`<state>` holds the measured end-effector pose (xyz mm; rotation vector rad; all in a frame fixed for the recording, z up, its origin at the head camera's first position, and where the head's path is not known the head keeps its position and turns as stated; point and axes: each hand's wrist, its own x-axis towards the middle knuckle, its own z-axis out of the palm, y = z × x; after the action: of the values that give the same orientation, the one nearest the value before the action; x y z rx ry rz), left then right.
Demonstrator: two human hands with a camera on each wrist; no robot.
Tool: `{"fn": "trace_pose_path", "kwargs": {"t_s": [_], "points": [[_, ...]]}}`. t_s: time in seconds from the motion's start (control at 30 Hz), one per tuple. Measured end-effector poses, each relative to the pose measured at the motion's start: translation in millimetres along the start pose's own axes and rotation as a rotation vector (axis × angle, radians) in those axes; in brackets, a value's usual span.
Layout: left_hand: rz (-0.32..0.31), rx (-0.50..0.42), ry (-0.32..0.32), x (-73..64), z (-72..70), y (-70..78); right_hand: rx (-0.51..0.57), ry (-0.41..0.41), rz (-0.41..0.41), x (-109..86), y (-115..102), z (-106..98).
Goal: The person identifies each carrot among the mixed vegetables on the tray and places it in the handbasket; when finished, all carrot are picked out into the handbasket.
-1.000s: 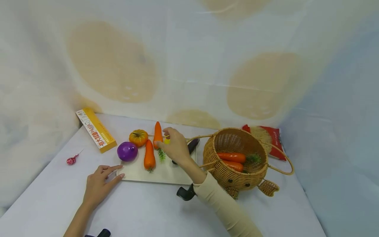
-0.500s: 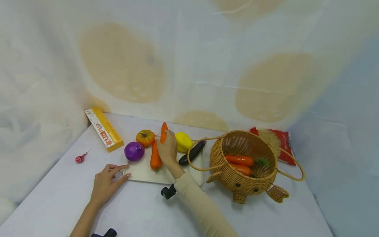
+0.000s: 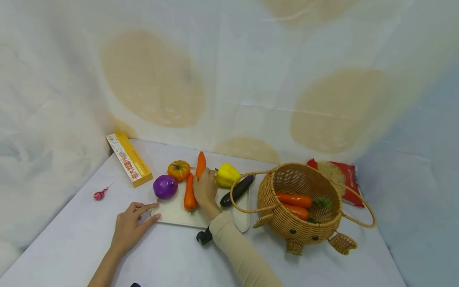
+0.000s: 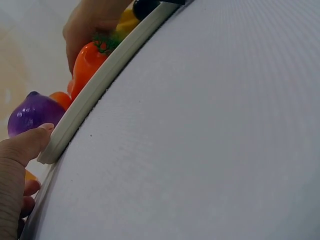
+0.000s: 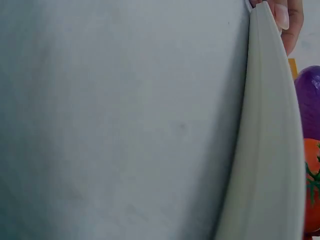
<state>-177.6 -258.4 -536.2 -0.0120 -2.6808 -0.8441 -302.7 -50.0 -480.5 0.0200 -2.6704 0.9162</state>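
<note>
Plainly, the yellow box (image 3: 129,159) at back left reads PASTA beside large Chinese characters; the red packet (image 3: 347,177), partly hidden behind the wicker basket (image 3: 266,197), is too small to read. Right hand (image 3: 206,187) lies over the rear carrot (image 3: 201,161) at the tray's (image 3: 175,215) far edge, covering its lower end, and whether the fingers pinch it I cannot tell. Left hand (image 3: 129,225) loosely spread, thumb and forefinger at the tray's near left corner; the right wrist view crops the round purple vegetable (image 5: 309,102).
</note>
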Motion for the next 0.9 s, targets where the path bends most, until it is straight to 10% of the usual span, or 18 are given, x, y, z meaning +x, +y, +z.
{"fn": "trace_pose_path", "kwargs": {"t_s": [0.5,0.9], "points": [[0.001,-0.006,-0.016,-2.6,-2.5,9.3,0.179,0.031,0.09,-10.2,9,-8],[0.0,-0.014,-0.009,0.5,-1.9,2.0,0.433,-0.033,0.038,-24.9,-11,-57]]}}
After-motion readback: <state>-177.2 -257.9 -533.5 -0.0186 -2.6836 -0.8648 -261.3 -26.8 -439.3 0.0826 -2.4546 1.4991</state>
